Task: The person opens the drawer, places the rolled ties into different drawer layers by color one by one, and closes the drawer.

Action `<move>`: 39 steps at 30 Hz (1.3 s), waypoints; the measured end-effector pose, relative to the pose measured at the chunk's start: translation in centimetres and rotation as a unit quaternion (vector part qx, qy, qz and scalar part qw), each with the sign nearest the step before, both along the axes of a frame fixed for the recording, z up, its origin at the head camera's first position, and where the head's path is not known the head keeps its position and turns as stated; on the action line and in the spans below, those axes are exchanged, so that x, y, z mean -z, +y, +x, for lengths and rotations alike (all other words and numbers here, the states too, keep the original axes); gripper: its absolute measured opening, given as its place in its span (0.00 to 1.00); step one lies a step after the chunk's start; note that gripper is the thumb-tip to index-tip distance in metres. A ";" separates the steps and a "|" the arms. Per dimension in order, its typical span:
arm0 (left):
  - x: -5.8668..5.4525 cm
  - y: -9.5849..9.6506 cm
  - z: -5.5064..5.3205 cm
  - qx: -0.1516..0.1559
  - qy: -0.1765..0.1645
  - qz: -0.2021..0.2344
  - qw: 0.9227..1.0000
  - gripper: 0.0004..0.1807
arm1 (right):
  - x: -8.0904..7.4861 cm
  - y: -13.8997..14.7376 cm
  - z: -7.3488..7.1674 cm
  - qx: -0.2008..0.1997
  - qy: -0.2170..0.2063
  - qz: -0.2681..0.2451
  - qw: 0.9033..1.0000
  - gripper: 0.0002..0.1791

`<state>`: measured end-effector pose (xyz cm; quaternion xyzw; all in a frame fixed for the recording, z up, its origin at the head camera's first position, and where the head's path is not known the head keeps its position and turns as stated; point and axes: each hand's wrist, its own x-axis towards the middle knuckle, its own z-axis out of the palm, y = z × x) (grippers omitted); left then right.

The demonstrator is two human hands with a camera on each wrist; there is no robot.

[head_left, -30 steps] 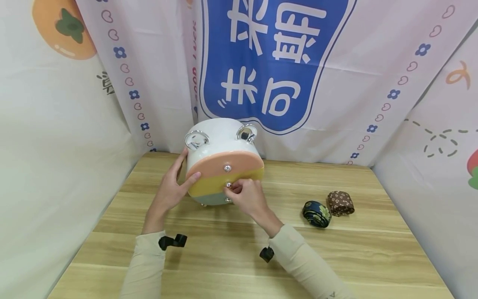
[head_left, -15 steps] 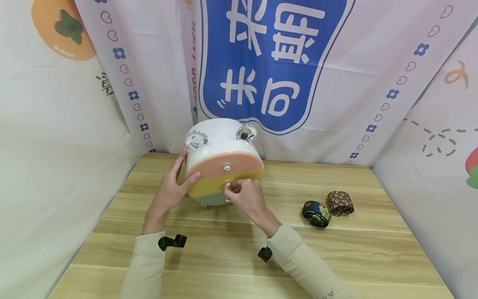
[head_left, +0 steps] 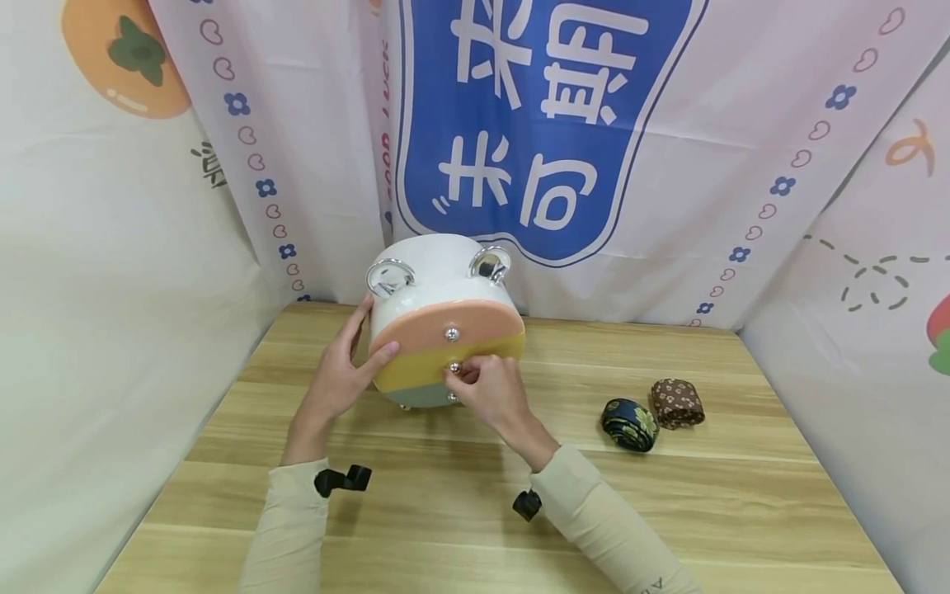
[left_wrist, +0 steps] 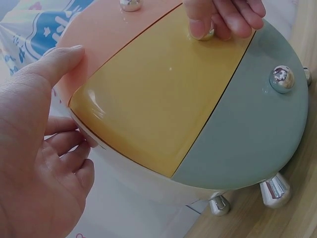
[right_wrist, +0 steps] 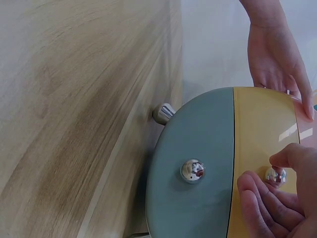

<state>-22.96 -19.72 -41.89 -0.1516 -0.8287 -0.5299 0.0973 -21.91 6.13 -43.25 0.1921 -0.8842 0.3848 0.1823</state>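
Observation:
A white rounded drawer box (head_left: 434, 268) with two silver ear-like rings stands at the back of the table. Its front has a pink drawer (left_wrist: 116, 32), a yellow drawer (left_wrist: 153, 109) and a green drawer (left_wrist: 233, 134), each with a silver ball knob. My left hand (head_left: 337, 379) holds the box's left side, thumb on the front by the pink drawer and fingers along the side wall. With thumb and fingers, my right hand (head_left: 493, 392) pinches the middle knob (right_wrist: 276, 176) on the yellow drawer, which sits flush with its neighbours.
On the table (head_left: 564, 528), to the right, lie a rolled dark blue flowered tie (head_left: 629, 425) and a rolled brown patterned tie (head_left: 677, 403). A printed cloth (head_left: 668, 206) hangs close behind the box, with more cloth at both sides. Silver feet (left_wrist: 275, 191) support the box.

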 end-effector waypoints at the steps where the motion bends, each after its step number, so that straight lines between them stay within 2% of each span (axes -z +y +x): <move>1: 0.0 0.0 0.0 0.001 0.000 0.001 1.000 0.48 | 0.0 0.0 0.0 0.001 0.001 0.000 1.000 0.13; 24: 0.0 0.1 0.0 0.001 -0.003 0.006 1.000 0.48 | 0.0 0.1 0.3 0.003 0.006 0.010 1.000 0.12; 39: -0.1 0.1 0.0 -0.003 -0.004 0.000 1.000 0.48 | 0.0 0.2 0.4 -0.004 -0.006 0.004 1.000 0.12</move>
